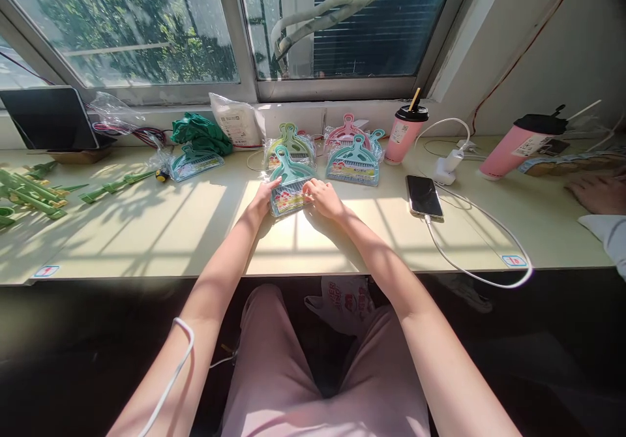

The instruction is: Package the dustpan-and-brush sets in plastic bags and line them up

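A packaged mini dustpan-and-brush set (289, 190), teal in clear plastic wrap, is between my hands at the middle of the table. My left hand (264, 195) grips its left edge, the thumb lying over the front. At its right edge my right hand (323, 197) has curled fingers closed on the wrapping. Just behind are a green dustpan set (289, 138), a pink one (347, 134) and another teal one (353, 163), all wrapped. Further left, another wrapped set (197, 165) lies below a crumpled dark green bag (198, 134).
The table (215, 248) runs under a window. Green plastic parts (34, 192) and a tablet (49, 119) are left. Rightward are a pink cup (405, 134), a phone (424, 197) on a white cable (469, 274), a second cup (518, 147) and another person's hand (599, 192).
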Tool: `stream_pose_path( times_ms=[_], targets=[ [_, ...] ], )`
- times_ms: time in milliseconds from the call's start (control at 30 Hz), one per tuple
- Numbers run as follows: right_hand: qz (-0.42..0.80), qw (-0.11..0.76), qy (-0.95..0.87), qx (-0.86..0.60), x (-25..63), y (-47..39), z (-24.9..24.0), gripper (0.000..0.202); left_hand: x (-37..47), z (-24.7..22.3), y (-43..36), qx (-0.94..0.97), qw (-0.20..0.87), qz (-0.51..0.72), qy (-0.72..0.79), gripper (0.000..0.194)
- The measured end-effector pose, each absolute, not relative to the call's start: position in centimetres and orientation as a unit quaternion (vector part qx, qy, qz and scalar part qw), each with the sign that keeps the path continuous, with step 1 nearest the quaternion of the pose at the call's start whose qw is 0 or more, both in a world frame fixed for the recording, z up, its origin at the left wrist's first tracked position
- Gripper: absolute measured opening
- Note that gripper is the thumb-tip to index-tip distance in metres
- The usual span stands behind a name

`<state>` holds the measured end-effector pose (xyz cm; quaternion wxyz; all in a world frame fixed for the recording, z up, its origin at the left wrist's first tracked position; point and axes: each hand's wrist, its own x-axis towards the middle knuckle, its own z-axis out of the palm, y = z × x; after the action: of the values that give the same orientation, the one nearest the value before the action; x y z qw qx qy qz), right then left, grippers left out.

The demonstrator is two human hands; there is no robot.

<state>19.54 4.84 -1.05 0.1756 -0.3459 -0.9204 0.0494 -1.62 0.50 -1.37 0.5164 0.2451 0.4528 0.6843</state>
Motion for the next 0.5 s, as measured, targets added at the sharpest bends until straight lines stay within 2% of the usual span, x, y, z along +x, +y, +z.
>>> stream_pose_path(
  times_ms=[167, 300, 500],
  targets=[
    [0.013, 0.197, -0.917, -0.346, 19.47, 4.85, -1.22, 0.025, -1.81, -1.22, 0.53, 0.28, 0.502, 0.653, 0.493, 0.045],
    [-0.011, 0.211, -0.917, -0.338, 19.44, 4.95, -1.24, 0.017, -1.97, -1.5, 0.84, 0.274, 0.502, 0.652, 0.498, 0.038],
    [0.02, 0.222, -0.919, -0.325, 19.51, 4.74, -0.58, 0.017, -2.34, -1.55, 1.11, 0.256, 0.499, 0.646, 0.518, 0.033]
  ],
)
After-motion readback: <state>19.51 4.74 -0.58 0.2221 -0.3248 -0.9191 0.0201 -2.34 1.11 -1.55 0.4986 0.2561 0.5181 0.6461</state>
